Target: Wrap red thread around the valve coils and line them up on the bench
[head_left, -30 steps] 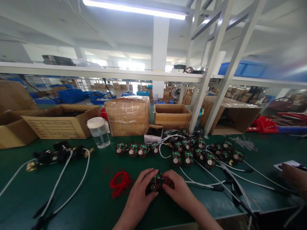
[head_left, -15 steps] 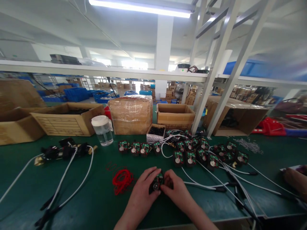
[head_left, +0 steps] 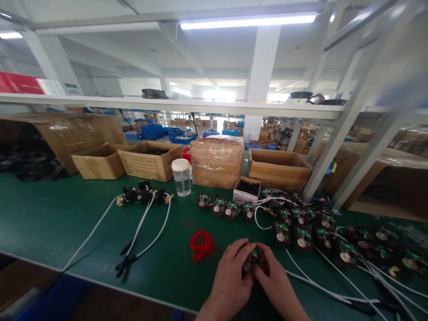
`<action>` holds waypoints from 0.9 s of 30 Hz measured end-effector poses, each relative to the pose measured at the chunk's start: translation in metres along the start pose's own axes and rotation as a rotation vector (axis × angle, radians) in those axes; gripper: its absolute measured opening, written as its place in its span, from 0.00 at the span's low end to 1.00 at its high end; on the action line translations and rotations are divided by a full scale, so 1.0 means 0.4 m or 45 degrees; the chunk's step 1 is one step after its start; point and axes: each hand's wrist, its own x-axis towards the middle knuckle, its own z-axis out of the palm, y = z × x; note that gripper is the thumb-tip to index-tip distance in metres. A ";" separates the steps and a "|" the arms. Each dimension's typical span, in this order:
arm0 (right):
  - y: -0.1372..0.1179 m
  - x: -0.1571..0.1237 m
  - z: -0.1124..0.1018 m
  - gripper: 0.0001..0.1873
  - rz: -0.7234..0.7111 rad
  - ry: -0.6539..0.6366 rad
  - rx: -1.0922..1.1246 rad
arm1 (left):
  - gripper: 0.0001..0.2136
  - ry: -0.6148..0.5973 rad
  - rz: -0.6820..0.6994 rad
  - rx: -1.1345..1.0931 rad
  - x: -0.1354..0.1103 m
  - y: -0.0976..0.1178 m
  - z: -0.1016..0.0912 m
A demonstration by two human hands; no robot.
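Note:
My left hand [head_left: 232, 276] and my right hand [head_left: 276, 281] are both closed around one small black module with a green board [head_left: 250, 263], held just above the green table mat [head_left: 67, 218] near its front edge. Much of the module is hidden by my fingers. A bundle of red wire [head_left: 201, 244] lies just left of my left hand. Several similar modules [head_left: 301, 223] with white cables lie behind and to the right of my hands.
A row of modules [head_left: 224, 207] sits mid-table, by a small white box of black parts [head_left: 246, 191]. A lidded clear jar [head_left: 182, 177], cardboard boxes [head_left: 150, 159], a wrapped carton [head_left: 217, 161] stand behind. White cables with brass fittings [head_left: 143, 196] lie left. A slanted metal post [head_left: 337, 142] rises right.
The view has swung left, so my hands and the module now sit right of centre. Both hands still grip the module. The other person's hand at the right edge is out of view.

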 end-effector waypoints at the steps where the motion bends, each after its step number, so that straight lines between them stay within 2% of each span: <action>1: 0.003 -0.002 -0.002 0.25 -0.010 -0.009 0.015 | 0.32 0.001 0.005 -0.010 -0.002 -0.001 0.001; 6: 0.034 -0.015 -0.018 0.24 0.001 0.017 0.107 | 0.37 -0.047 -0.044 -0.028 -0.015 -0.001 -0.005; 9: 0.055 -0.020 -0.030 0.26 0.043 0.053 0.194 | 0.42 -0.048 -0.115 -0.062 -0.031 -0.004 -0.044; 11: 0.062 -0.022 -0.037 0.27 0.067 0.086 0.243 | 0.35 0.065 -0.169 -0.078 -0.042 -0.020 -0.091; 14: 0.061 -0.023 -0.043 0.27 0.092 0.137 0.281 | 0.12 0.348 -0.352 0.015 -0.052 -0.069 -0.180; 16: 0.056 -0.022 -0.043 0.27 0.097 0.142 0.284 | 0.09 0.414 -0.510 0.146 -0.055 -0.106 -0.235; 20: 0.048 -0.022 -0.041 0.27 0.117 0.131 0.273 | 0.08 0.271 -0.616 0.302 -0.053 -0.138 -0.292; 23: 0.048 -0.022 -0.040 0.27 0.121 0.126 0.262 | 0.09 0.191 -0.607 0.407 -0.037 -0.130 -0.300; 27: 0.052 -0.022 -0.038 0.26 0.105 0.127 0.262 | 0.11 0.195 -0.617 0.595 0.023 -0.143 -0.312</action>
